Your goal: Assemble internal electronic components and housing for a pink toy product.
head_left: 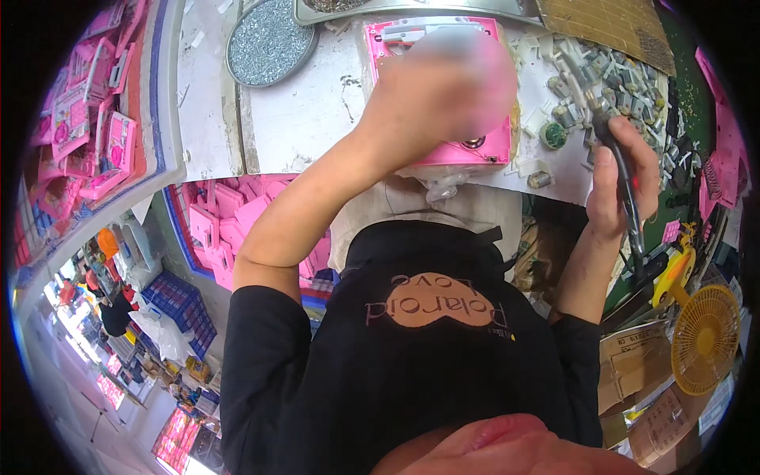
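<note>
The pink box (443, 153) is lying open on the tabletop (305, 123), looking partly done: a grey part (400, 33) is sitting inside, no lid showing. The left hand (427, 95) is reaching over it, too blurry to tell its grip. The right hand (609, 198) is pinching a black tool (631, 215).

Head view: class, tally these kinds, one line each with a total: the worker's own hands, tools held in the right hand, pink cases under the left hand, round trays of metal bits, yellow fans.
Hands: 2 (left hand, right hand)
Black tool: 1
Pink case: 1
Round tray: 1
Yellow fan: 1
Total: 6
</note>
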A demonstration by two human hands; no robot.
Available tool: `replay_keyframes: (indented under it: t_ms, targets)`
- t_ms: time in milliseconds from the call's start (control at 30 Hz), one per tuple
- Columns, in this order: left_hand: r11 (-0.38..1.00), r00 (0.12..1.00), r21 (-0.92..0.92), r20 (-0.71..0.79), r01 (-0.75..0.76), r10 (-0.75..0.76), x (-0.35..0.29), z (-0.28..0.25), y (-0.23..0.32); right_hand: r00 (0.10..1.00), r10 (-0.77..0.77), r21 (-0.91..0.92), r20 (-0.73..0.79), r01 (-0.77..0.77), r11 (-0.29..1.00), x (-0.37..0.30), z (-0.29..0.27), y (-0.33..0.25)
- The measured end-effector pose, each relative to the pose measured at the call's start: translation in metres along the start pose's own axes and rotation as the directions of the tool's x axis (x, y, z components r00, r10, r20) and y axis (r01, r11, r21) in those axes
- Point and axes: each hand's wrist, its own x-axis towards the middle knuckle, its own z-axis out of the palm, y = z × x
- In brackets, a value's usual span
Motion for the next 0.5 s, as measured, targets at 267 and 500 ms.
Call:
replay_keyframes:
  t_ms: [267,500]
  targets:
    - [0.988,0.994,-0.107,0.034,0.11,-0.107,0.001,-0.004,0.0,0.982,0.157,0.29,0.108,-0.182,0.94,-0.004,-0.013,0.006]
    - [0.976,0.976,0.076,0.1,-0.203,0.195,-0.001,-0.007,-0.003,0.922,0.074,0.215,0.379,-0.165,0.963,-0.01,-0.021,0.006]
